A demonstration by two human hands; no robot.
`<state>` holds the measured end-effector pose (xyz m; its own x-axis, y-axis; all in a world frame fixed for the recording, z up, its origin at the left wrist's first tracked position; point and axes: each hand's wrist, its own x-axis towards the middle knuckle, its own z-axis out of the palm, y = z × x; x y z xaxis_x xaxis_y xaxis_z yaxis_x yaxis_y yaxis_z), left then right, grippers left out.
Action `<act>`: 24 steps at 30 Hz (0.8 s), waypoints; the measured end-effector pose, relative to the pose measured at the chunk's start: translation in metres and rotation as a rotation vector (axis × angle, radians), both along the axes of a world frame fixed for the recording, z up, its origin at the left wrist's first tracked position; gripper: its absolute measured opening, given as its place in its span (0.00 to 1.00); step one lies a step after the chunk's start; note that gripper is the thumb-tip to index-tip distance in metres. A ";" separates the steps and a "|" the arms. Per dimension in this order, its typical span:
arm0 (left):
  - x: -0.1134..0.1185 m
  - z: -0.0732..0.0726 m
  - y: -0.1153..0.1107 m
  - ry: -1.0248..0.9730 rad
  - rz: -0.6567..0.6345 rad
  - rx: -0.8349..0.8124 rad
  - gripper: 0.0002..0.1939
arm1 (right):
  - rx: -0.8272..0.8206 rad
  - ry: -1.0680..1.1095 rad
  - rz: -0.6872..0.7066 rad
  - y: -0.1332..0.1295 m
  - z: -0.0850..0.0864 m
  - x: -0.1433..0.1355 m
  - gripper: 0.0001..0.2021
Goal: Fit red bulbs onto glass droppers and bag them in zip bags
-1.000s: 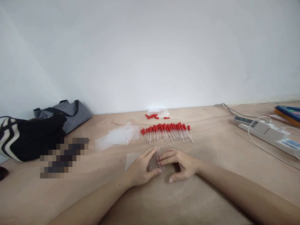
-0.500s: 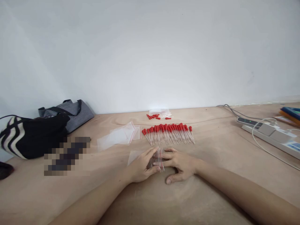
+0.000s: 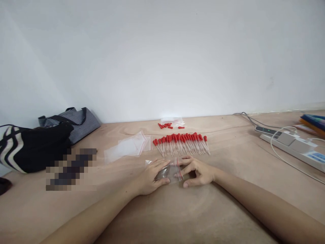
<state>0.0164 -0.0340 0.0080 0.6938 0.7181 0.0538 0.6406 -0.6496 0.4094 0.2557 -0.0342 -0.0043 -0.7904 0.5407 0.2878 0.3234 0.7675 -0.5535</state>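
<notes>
A clear zip bag with a red stripe (image 3: pixel 174 169) lies flat on the table between my hands. My left hand (image 3: pixel 153 178) rests over its left part, thumb and fingers spread, and the plastic bulges slightly between them. At the striped end, my right hand (image 3: pixel 198 172) has its fingers apart. One or more of its fingertips show through the plastic at the bag's mouth; I cannot tell how far inside they reach. Just beyond the hands, several droppers with red bulbs (image 3: pixel 182 138) lie side by side in a row, their clear tubes pointing toward me.
Flat zip bags (image 3: pixel 128 148) lie fanned out left of the droppers. Loose red bulbs (image 3: pixel 165 125) and a small bag of clear tubes (image 3: pixel 175 121) sit near the wall. Dark and striped bags (image 3: pixel 50 144) are at left; a power strip (image 3: pixel 299 150) with cables is at right.
The striped end of the bag has shifted a little to the right and the bag lies more spread out. My right hand's thumb has come up closer to the bag's edge.
</notes>
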 end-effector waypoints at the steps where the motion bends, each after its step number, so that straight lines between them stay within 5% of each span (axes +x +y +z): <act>1: 0.000 -0.002 0.000 -0.006 0.008 0.009 0.30 | -0.015 0.055 -0.034 0.001 -0.001 0.001 0.19; 4: 0.001 -0.005 0.001 -0.027 0.035 0.015 0.29 | -0.002 0.176 -0.254 0.011 -0.002 0.004 0.15; 8: 0.002 -0.004 0.001 -0.026 0.047 0.001 0.28 | 0.059 0.256 -0.852 0.049 0.003 0.005 0.08; 11: 0.003 -0.003 0.001 -0.033 0.054 -0.005 0.28 | -0.062 0.133 -1.131 0.083 0.011 -0.001 0.10; 16: 0.001 -0.005 0.002 -0.062 0.047 -0.003 0.27 | -0.165 0.042 -1.252 0.117 0.019 -0.021 0.10; 24: -0.001 -0.009 0.004 -0.073 0.018 0.003 0.28 | -0.257 0.080 -1.324 0.127 0.020 -0.032 0.07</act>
<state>0.0153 -0.0302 -0.0009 0.6752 0.7300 0.1057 0.6205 -0.6397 0.4536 0.2234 0.0923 0.0158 0.3767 0.9225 0.0845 0.6940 -0.2206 -0.6853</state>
